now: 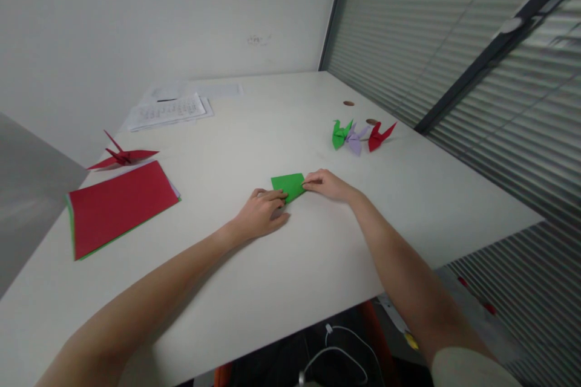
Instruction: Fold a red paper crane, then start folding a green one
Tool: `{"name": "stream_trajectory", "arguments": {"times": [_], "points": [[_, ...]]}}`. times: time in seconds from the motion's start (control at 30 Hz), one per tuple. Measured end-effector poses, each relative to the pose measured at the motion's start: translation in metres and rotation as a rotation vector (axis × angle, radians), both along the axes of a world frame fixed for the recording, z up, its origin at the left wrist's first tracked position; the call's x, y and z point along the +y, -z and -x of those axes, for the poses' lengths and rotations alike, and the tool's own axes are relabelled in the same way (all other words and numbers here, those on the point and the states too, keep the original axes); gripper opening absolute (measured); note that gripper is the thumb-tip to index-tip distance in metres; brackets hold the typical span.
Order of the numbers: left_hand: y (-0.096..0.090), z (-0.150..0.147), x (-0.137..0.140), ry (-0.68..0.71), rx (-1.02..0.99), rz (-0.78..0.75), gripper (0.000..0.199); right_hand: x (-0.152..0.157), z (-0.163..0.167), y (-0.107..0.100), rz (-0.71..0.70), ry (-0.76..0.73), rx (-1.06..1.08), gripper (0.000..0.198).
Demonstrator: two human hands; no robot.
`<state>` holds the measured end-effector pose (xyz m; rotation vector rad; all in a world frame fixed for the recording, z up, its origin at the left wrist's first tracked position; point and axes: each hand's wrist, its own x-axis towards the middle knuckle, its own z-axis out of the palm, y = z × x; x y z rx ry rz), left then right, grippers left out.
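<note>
A small folded piece of green paper [288,183] lies flat on the white table, between my two hands. My left hand [263,213] rests at its near left side, fingers stretched out and fingertips pressing on the paper's lower edge. At the right corner, my right hand [327,184] pinches the green paper between thumb and fingers. The fingers partly cover both of these edges.
Folded paper cranes stand at the back right: green [340,134], lilac [354,140] and red [379,136]. To the left lie a stack of coloured sheets [122,208] and a larger red crane [123,157]. Written papers [167,112] lie farther back. Window blinds [454,72] border the right side.
</note>
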<state>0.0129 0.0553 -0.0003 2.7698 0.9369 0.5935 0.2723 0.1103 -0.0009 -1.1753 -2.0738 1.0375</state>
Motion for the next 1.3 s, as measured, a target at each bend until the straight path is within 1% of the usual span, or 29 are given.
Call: {"name": "stream_trajectory", "arguments": {"times": [0.07, 0.17, 0.3, 0.4, 0.53, 0.63, 0.7, 0.83, 0.9, 0.97, 1.17, 1.3], "points": [[-0.002, 0.001, -0.002, 0.012, 0.01, -0.024, 0.022, 0.001, 0.005, 0.006, -0.009, 0.095, -0.02, 0.026], [-0.004, -0.002, -0.006, 0.016, 0.064, -0.064, 0.023, 0.002, 0.012, 0.014, -0.046, 0.224, -0.062, 0.019], [-0.004, -0.007, -0.012, -0.02, 0.102, -0.078, 0.022, 0.002, 0.018, 0.016, -0.114, 0.292, -0.061, 0.014], [-0.002, -0.009, -0.014, -0.036, 0.082, -0.069, 0.024, 0.0, 0.02, 0.015, -0.12, 0.339, -0.07, 0.013], [0.001, -0.009, -0.013, -0.043, 0.061, -0.068, 0.025, 0.0, 0.022, 0.015, -0.111, 0.372, -0.083, 0.01], [0.002, -0.008, -0.012, -0.027, 0.069, -0.079, 0.022, 0.0, 0.022, 0.015, -0.112, 0.377, -0.09, 0.008], [0.003, -0.007, -0.01, -0.021, 0.04, -0.066, 0.019, -0.001, 0.023, 0.013, -0.108, 0.383, -0.094, 0.007], [0.007, -0.005, -0.005, -0.077, -0.112, 0.051, 0.015, -0.004, 0.025, 0.011, -0.099, 0.393, -0.1, 0.007], [0.008, -0.004, -0.003, -0.1, -0.157, 0.098, 0.015, -0.005, 0.027, 0.01, -0.104, 0.396, -0.114, 0.007], [0.008, -0.003, -0.003, -0.078, -0.149, 0.086, 0.016, -0.006, 0.028, 0.009, -0.113, 0.402, -0.139, 0.007], [0.0, -0.004, -0.008, 0.053, 0.025, -0.086, 0.011, -0.008, 0.034, 0.011, -0.155, 0.488, -0.218, 0.006], [-0.002, -0.005, -0.007, 0.108, 0.058, -0.102, 0.012, -0.012, 0.04, 0.01, -0.178, 0.535, -0.315, 0.008]]}}
